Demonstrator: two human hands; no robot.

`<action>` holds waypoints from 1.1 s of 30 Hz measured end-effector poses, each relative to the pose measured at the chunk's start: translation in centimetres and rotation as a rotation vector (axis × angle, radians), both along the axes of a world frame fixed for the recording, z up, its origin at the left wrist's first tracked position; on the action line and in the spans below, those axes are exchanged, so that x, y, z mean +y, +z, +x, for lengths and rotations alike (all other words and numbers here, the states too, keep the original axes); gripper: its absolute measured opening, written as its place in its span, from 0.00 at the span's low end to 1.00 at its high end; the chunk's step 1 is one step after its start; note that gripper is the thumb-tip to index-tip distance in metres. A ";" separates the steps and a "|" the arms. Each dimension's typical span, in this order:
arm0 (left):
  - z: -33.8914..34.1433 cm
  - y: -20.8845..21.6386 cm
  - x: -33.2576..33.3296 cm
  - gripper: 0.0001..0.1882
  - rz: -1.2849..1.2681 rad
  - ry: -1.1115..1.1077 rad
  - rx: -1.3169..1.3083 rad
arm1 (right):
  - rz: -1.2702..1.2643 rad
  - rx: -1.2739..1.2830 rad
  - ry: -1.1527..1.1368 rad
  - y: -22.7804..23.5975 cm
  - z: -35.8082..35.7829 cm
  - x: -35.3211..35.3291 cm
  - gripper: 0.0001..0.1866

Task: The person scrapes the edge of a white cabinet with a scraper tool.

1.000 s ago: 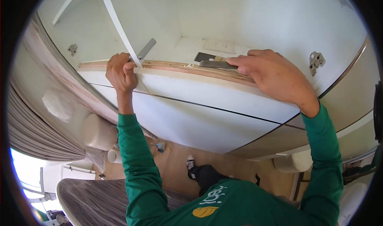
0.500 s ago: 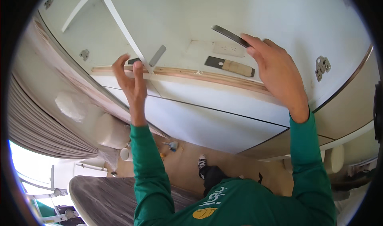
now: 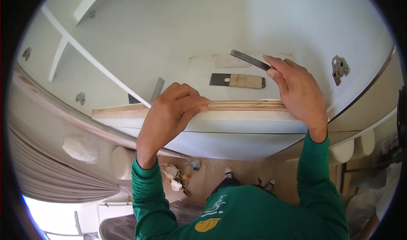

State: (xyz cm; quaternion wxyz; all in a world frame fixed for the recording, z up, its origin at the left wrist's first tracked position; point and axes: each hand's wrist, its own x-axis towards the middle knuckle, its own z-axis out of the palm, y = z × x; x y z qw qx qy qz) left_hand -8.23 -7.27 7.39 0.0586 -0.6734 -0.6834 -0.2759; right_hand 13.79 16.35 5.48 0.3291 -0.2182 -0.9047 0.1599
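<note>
My right hand [image 3: 302,90] is closed around a flat dark metal bar [image 3: 251,60], its rounded free end pointing up and left inside the white cabinet. The heel of that hand is close to the raw layered plywood edge [image 3: 246,106]. My left hand [image 3: 169,113] bends over the same edge, thumb and fingertips pinched together on it; anything small between them is hidden. Behind the edge lies a flat dark blade [image 3: 219,79] with a tan wrapped grip [image 3: 246,81]. A grey flat strip [image 3: 158,88] stands out just behind my left hand.
A white upright divider [image 3: 95,55] slants across the cabinet's left side. Metal hinges [image 3: 339,68] are fixed on its side walls. Below is a white front panel [image 3: 229,144]. Debris and a blue item [image 3: 195,165] lie on the floor; a pleated curtain [image 3: 55,168] hangs left.
My left hand has moved right, from open beside the divider to a pinch on the plywood edge. The right hand keeps the bar, now slightly lower. The view has shifted.
</note>
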 end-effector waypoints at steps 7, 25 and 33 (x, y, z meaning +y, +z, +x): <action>-1.4 0.4 1.5 0.20 0.142 0.056 -0.045 | -0.076 0.030 -0.060 -0.4 -0.2 0.0 0.18; 4.7 -2.2 3.2 0.25 0.040 -0.100 0.136 | -0.098 0.057 -0.040 -0.7 0.1 1.0 0.19; 4.0 1.0 5.8 0.15 -0.267 0.027 -0.129 | -0.010 0.056 -0.084 -1.5 -0.1 1.0 0.17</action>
